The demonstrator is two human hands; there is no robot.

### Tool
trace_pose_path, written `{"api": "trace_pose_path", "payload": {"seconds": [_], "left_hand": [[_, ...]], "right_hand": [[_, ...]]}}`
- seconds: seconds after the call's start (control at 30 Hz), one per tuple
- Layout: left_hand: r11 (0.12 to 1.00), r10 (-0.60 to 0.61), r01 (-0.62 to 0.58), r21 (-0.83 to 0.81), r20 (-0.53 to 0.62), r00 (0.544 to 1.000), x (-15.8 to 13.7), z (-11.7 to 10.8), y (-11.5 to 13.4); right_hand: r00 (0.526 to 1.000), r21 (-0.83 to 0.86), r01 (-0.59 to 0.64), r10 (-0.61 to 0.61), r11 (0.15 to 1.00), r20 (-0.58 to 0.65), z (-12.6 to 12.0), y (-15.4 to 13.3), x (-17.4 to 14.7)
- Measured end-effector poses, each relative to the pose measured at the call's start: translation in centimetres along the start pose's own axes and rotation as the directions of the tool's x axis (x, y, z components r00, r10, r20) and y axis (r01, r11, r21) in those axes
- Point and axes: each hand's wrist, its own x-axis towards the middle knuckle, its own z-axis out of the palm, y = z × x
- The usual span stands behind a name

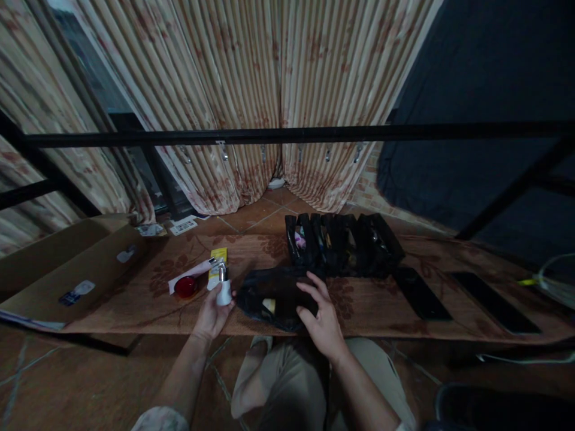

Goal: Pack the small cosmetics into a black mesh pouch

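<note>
My left hand point(213, 314) is closed round a small white bottle with a shiny silver top point(223, 292), held upright just left of a black pouch. That black pouch point(256, 287) lies at the front of the cloth-covered table, with a small pale item point(269, 306) showing in it. Over the pouch's right side is my right hand point(321, 314), its fingers curved and spread apart, the tips at the dark material. Beyond the bottle lie a red round container point(185, 287), a pale tube point(191, 274) and a yellow packet point(218, 254).
Several black pouches point(345, 242) stand in a row at the back. To the right lie two dark flat objects, one phone-like point(422, 293) and one longer point(496, 302). An open cardboard box point(90, 272) fills the left end. A black metal bar point(287, 134) crosses before the curtains.
</note>
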Motion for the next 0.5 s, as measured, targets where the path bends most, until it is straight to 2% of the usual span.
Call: {"api": "trace_pose_path", "payload": {"seconds": [0.5], "left_hand": [[1.000,0.000,0.000,0.026,-0.002,1.000,0.29,0.46,-0.23]], "right_hand": [[1.000,0.045,-0.003,0.004,0.999,-0.019,-0.19,-0.38,0.20]]}}
